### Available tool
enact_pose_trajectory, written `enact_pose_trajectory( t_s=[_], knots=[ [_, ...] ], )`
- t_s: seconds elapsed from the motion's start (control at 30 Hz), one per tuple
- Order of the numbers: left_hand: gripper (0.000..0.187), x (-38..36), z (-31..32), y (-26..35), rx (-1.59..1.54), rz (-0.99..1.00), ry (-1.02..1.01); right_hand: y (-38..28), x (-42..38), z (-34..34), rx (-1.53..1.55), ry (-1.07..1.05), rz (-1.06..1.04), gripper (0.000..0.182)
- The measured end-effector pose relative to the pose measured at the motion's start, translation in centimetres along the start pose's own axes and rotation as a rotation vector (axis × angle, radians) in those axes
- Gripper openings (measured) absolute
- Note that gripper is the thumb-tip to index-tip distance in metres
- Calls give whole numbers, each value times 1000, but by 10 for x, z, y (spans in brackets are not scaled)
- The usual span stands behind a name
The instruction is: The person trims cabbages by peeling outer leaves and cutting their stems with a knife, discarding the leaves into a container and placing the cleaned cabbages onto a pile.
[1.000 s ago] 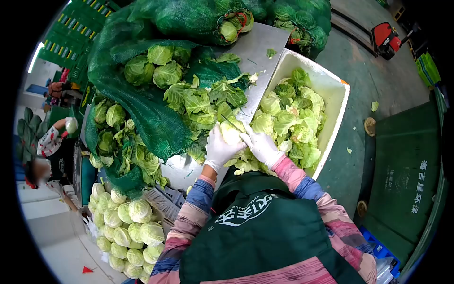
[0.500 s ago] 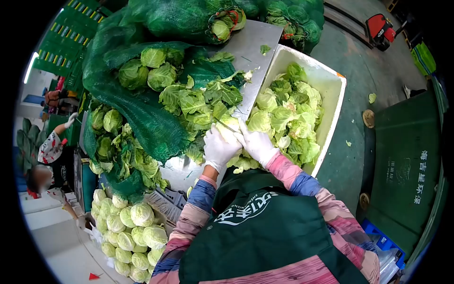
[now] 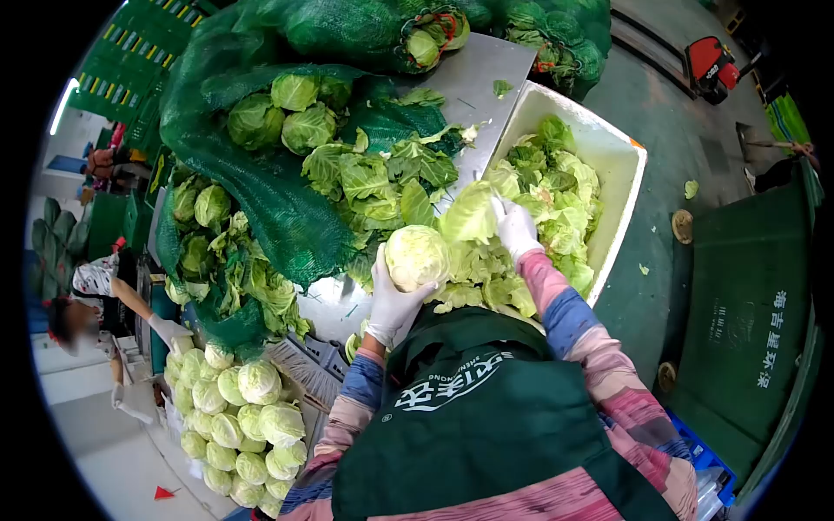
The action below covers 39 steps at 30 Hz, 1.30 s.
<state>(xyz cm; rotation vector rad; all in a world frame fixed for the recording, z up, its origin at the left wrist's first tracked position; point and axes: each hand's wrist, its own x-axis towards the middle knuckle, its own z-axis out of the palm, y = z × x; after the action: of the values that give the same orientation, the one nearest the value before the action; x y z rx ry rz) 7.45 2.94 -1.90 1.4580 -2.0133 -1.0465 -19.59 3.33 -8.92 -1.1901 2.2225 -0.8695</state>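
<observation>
My left hand (image 3: 395,300), in a white glove, cradles a pale, trimmed cabbage (image 3: 417,258) from below and the left, above the metal table. Gloved too, my right hand (image 3: 516,227) pinches a loose cabbage leaf (image 3: 470,214), held apart from the head on its right. Under and beyond that leaf stands a white foam box (image 3: 618,187) filled with stripped leaves (image 3: 565,217). Torn outer leaves (image 3: 373,182) lie on the table just past the cabbage. Whether my right hand also has a tool in it is hidden.
A green mesh sack (image 3: 287,234) with untrimmed cabbages (image 3: 308,130) spreads over the left of the table. Trimmed cabbages (image 3: 252,425) are piled at lower left, beside a co-worker's gloved hand (image 3: 171,332). A green bin (image 3: 738,286) stands right; a red pallet jack (image 3: 712,68) sits behind.
My hands have come apart. The right one has moved up and right with a leaf pulled off the cabbage, while the left keeps the head. The co-worker's hand has reached to the pile.
</observation>
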Motion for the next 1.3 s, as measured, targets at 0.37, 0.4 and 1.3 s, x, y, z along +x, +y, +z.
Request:
enact_pose_trajectory(
  t_s=[0.37,0.4,1.3],
  knots=[
    [119,6,12,24,197,43,-27,-87,-52,-9,-13,-238,-377,56],
    [119,6,10,22,175,56,-52,-76,-44,1,141,-174,-388,48],
    [99,34,25,32,165,93,9,-77,-28,-38,-256,-402,-466,52]
  ],
)
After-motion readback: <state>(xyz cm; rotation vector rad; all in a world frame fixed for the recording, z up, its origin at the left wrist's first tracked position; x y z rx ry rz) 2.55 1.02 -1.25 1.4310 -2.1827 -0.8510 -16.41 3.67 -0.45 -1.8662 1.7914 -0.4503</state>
